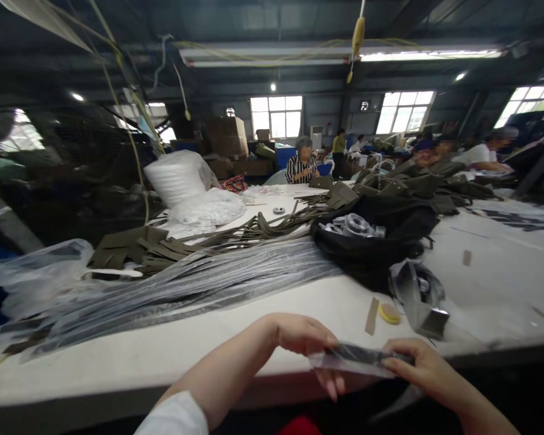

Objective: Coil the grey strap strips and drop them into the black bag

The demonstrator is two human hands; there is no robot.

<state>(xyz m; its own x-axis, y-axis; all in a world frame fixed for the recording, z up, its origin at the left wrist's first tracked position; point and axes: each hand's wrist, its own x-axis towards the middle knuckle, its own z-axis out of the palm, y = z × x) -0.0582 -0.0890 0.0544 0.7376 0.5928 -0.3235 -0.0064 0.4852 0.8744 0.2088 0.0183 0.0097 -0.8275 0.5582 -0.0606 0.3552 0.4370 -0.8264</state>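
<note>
A dark strip in a clear plastic sleeve (360, 357) stretches between my two hands at the table's front edge. My left hand (306, 341) pinches its left end, with the lower fingers hanging beneath. Its right end is gripped between the thumb and fingers of my right hand (417, 365). Just beyond the hands lie a tan strip (371, 316) and a round yellow-rimmed disc (389, 313). A clear plastic bag with dark and metallic contents (419, 296) sits beyond my right hand.
Long plastic-wrapped strips (185, 284) span the white table (254, 320) on the left. Olive straps (263, 226) lie behind them. A black bag (376, 241) holds clear rolls. Farther back are white plastic bundles (181, 181) and a person in stripes (301, 164).
</note>
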